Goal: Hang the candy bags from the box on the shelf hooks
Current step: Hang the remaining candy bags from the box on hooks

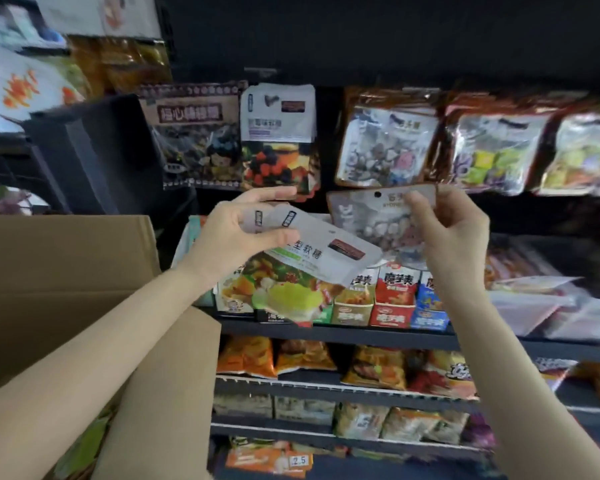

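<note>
My left hand [238, 233] grips a small stack of white-topped candy bags [312, 271] with fruit pictures, held tilted in front of the shelf. My right hand [444, 230] pinches the top edge of a brown-bordered clear candy bag [371, 216]; its hang hole shows near the top. Matching brown-bordered bags [388, 140] hang on a hook right above it. White-topped bags [278, 133] like the ones in my left hand hang to the left of those. The open cardboard box [66, 271] stands at the lower left under my left forearm.
More hanging bags [492, 147] fill the hook row to the right, and a dark cartoon bag [194, 140] hangs at the left. Below, a shelf [326, 332] carries small snack boxes, with lower shelves of chip bags. A black crate [94, 150] sits at the upper left.
</note>
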`<state>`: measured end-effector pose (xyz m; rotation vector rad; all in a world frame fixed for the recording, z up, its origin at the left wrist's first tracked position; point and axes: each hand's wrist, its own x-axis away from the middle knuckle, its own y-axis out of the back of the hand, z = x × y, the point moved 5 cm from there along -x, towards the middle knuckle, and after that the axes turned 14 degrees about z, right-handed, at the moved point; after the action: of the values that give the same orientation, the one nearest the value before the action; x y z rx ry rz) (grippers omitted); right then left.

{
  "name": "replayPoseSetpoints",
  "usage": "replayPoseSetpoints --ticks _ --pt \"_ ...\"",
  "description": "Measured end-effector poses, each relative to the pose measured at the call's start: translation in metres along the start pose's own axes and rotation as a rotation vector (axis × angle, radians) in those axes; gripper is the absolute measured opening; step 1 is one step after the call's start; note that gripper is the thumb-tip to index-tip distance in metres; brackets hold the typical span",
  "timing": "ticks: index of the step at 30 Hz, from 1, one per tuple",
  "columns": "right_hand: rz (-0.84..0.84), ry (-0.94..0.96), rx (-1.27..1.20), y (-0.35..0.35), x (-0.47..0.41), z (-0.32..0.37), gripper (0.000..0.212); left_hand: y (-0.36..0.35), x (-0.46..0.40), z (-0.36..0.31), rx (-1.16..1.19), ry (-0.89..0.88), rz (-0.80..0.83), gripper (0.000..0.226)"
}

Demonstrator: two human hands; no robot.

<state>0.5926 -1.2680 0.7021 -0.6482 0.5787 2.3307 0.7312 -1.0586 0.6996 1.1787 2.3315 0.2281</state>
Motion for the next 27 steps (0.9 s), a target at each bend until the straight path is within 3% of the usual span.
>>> replayPoseSetpoints --ticks 4,7,11,14,19,23,27 --pt "-0.099 0.07 -0.06 0.005 -0.029 0.004 0.014 -0.032 -0.041 0.002 0.076 -0.004 0.095 0.04" --pt "-0.182 0.1 -0.147 0.016 -0.053 0.005 0.015 -0.041 -0.066 0.002 0.087 -0.06 0.05 0.023" --pt "-0.099 0.231 0.013 0.016 -0.078 0.011 0.023 -0.037 -0.089 0.013 0.111 -0.11 -0.021 0.012" --pt "-0.032 0.22 0.164 0.01 -0.092 0.002 0.009 -0.033 -0.099 0.022 0.111 -0.114 -0.045 0.013" --pt "-0.063 0.166 0.169 0.016 -0.099 -0.019 0.014 -0.034 -0.11 0.022 0.085 -0.123 -0.022 0.01" --pt "0.039 0.157 0.528 0.011 -0.106 -0.025 0.036 -0.027 -0.118 0.035 0.12 -0.053 -0.093 0.008" --pt "0.004 0.198 0.833 0.006 -0.118 -0.016 0.046 -0.024 -0.132 0.043 0.118 -0.02 -0.129 0.011"
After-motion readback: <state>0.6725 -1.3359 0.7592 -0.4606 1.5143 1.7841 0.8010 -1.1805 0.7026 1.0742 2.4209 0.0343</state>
